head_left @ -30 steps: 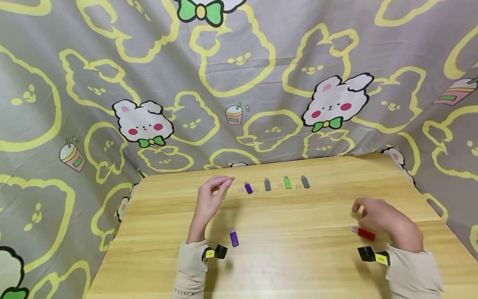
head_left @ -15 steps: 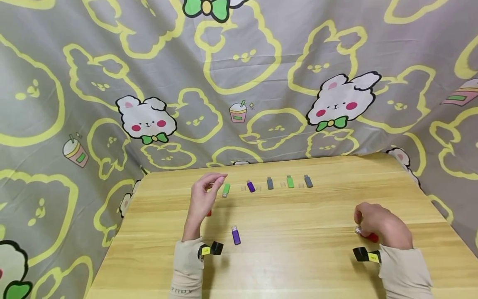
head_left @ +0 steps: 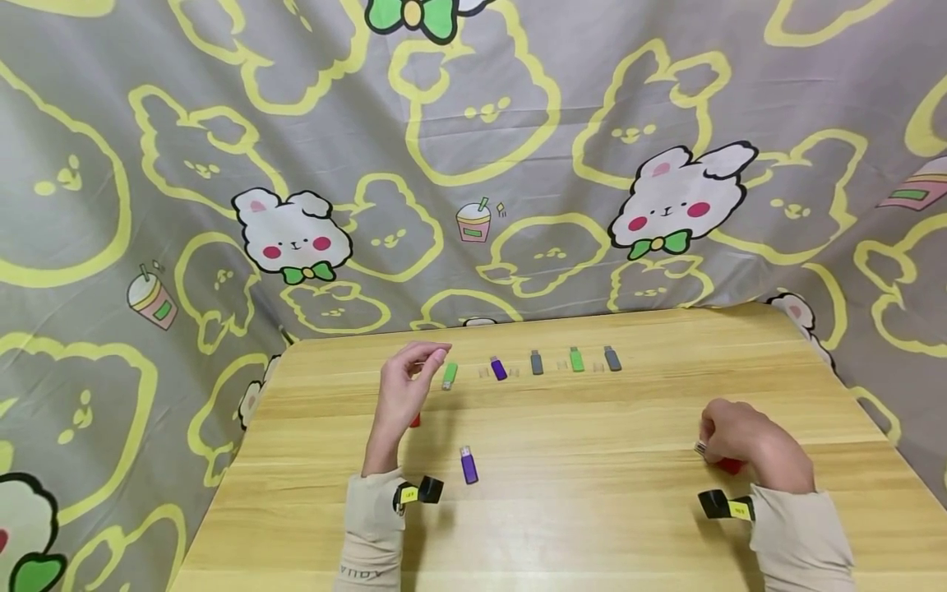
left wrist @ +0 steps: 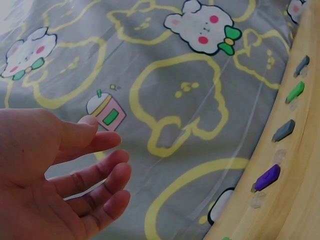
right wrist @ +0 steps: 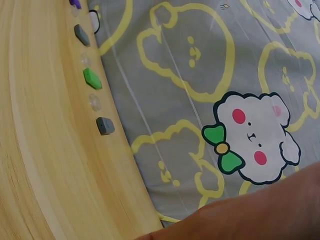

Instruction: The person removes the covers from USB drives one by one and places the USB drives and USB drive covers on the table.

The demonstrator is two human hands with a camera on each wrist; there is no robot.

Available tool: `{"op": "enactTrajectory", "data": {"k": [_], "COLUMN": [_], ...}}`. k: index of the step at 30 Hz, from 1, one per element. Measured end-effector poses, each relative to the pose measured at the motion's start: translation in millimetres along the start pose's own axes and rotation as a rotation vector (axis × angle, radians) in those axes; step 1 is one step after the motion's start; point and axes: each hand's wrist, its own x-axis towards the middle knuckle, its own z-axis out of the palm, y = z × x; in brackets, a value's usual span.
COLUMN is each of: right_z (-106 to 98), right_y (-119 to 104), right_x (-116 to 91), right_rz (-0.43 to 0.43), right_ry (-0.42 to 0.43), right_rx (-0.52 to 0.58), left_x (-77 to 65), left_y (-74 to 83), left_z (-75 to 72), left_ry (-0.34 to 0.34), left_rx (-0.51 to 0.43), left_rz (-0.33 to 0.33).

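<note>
At the table's right side my right hand (head_left: 743, 432) pinches a red USB stick (head_left: 731, 466); its metal plug shows left of the fingertips, and the fingers cover its middle. My left hand (head_left: 405, 386) hovers over the left part of the table, fingers loosely bent and holding nothing, as the left wrist view confirms. Beside its fingertips lies a green USB stick (head_left: 450, 376). Part of a red item (head_left: 416, 420) peeks out behind the left wrist. A purple USB stick (head_left: 469, 465) rests right of the left forearm. In the right wrist view the fingers are out of sight.
Toward the back edge stands a row of USB sticks: purple (head_left: 499, 367), grey (head_left: 537, 362), green (head_left: 577, 359) and another grey one (head_left: 612, 358). Small clear pieces (head_left: 514, 372) lie between some of them. A patterned grey curtain (head_left: 518, 148) hangs behind the wooden table (head_left: 592, 510).
My right hand has come down onto the red USB stick and taken hold of it, shifting its plug slightly left. The left hand moved a little left, uncovering the green stick, then stayed still.
</note>
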Motion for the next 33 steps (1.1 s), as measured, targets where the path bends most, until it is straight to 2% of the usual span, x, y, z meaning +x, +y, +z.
{"op": "enactTrajectory", "data": {"k": [5, 10, 19, 27, 33], "right_z": [-1, 2, 1, -7, 1], "right_y": [-4, -15, -47, -78, -102], "right_x": [3, 5, 19, 21, 27], "right_rz": [-0.069, -0.145, -0.284, -0.348, -0.438], "right_ry": [0.056, 0.096, 0.191, 0.308, 0.392], "right_rx": [0.009, 0.067, 0.045, 0.094, 0.165], "left_x": [0.1, -0.7, 0.5, 1.7, -0.2], "left_y": [0.6, 0.8, -1.0, 3.0, 5.0], "left_z": [2.2, 4.2, 6.8, 12.8, 22.2], "left_ry": [-0.007, -0.030, -0.052, -0.079, -0.128], "left_rx": [-0.031, -0.035, -0.043, -0.074, -0.090], "left_rz": [-0.006, 0.005, 0.014, 0.039, 0.025]}}
